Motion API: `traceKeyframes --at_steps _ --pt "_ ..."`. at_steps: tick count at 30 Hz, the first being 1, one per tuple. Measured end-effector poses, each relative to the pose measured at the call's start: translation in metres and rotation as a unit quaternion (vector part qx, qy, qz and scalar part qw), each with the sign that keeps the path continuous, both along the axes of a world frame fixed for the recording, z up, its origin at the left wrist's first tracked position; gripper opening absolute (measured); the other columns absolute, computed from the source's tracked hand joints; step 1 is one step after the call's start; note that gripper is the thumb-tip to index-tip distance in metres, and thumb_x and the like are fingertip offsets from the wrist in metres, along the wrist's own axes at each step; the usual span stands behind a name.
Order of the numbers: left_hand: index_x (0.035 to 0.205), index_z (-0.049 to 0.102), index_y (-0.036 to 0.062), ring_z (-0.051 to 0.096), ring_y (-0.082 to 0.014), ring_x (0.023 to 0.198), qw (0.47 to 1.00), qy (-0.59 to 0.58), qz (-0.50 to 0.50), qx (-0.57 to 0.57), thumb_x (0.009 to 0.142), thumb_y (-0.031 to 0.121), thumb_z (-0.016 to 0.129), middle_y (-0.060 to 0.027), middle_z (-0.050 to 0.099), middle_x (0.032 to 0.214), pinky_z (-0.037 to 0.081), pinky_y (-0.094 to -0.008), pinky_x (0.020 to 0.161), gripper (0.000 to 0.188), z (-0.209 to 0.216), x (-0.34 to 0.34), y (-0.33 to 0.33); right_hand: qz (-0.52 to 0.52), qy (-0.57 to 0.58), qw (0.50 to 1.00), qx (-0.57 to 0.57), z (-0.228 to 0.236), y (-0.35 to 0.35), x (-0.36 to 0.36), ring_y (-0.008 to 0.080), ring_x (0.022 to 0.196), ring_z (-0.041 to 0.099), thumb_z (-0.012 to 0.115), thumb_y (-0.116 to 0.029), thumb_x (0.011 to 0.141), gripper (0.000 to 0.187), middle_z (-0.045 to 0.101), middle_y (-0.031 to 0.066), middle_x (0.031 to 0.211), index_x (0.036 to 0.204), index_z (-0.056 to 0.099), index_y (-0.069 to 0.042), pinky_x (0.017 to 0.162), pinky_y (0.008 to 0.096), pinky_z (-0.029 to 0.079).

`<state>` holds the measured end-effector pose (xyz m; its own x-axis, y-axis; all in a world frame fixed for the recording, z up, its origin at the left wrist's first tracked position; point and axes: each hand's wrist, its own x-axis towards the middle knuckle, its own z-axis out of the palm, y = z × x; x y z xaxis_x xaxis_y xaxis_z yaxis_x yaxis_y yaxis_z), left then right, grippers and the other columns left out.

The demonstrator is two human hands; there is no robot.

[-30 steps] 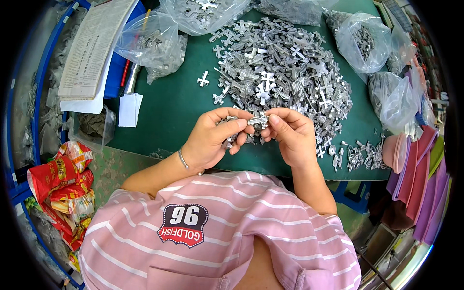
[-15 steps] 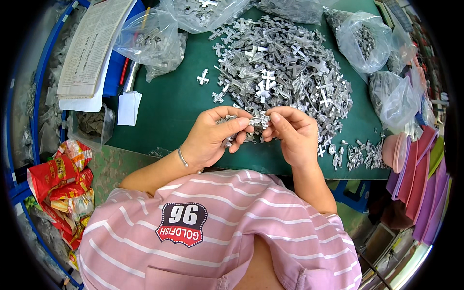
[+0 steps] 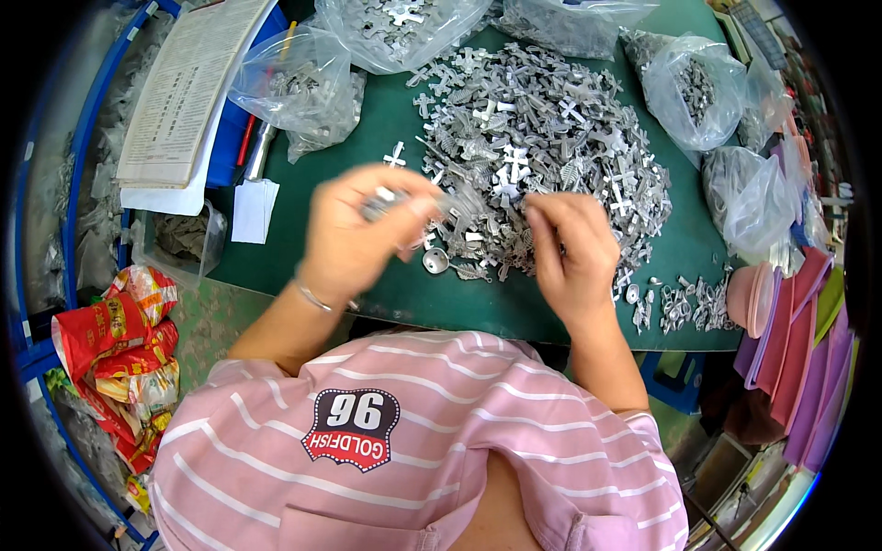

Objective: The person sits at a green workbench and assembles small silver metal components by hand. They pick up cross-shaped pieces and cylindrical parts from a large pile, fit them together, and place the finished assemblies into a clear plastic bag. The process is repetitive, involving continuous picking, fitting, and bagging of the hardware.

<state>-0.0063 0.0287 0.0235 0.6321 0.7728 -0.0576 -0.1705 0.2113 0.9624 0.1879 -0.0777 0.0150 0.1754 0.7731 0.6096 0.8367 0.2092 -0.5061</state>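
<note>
1. Grey metal pieces (image 3: 542, 101), many cross-shaped, lie heaped across the middle of a green bench (image 3: 684, 234), spreading toward its near edge.
2. The left hand (image 3: 354, 230), blurred, curls around several small pieces toward the bench's near edge, left of the heap.
3. The right hand (image 3: 583, 253) hovers over the heap's near side, thumb and fingers drawn narrow; whether a piece sits between them cannot be told.
4. Fingertip pinches, one piece at a time, would likely serve best, with spares kept low in the left palm. Crosses may snag on one another, so lifting straight up seems safer than dragging.
5. A black-and-red shirt emblem (image 3: 351, 429) bears white numerals and lettering, upside down in this view. Printed sheets (image 3: 184, 101) by the bench's left edge show columns too small to read; red packets (image 3: 106, 332) beyond that edge carry yellow markings.
</note>
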Motion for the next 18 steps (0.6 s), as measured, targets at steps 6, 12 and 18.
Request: traceKeyframes --at_steps 6,12,18 --pt "0.090 0.066 0.0006 0.057 -0.0104 0.067 0.796 0.235 0.334 0.446 0.080 0.010 0.065 -0.0055 0.064 0.078 0.045 -0.0230 0.062 0.013 0.040 -0.035 0.081 -0.062 -0.140 0.986 -0.064 0.005 0.029 0.009 0.0250 0.085 0.052 0.067 -0.009 0.072 0.021 0.057 0.0071 0.090 0.092 0.061 -0.005 0.074 0.0367 0.037" --pt "0.088 0.066 0.0019 0.058 -0.0120 0.076 0.884 0.203 0.267 0.325 0.078 0.008 0.066 -0.0055 0.064 0.082 0.045 -0.0250 0.069 0.012 0.027 -0.020 0.050 -0.071 -0.175 0.973 -0.135 0.005 0.038 0.005 0.0256 0.093 0.049 0.067 -0.011 0.070 0.026 0.054 0.0064 0.096 0.095 0.059 -0.006 0.080 0.0409 0.033" --pt "0.091 0.065 0.0005 0.052 -0.0062 0.062 0.935 0.121 0.004 0.335 0.081 0.005 0.064 -0.0033 0.059 0.082 0.041 -0.0176 0.054 0.012 -0.016 0.011 0.007 -0.002 -0.154 0.983 -0.105 0.009 0.036 0.007 0.0254 0.082 0.054 0.065 -0.004 0.070 0.021 0.058 0.0064 0.086 0.090 0.059 -0.006 0.073 0.0367 0.039"
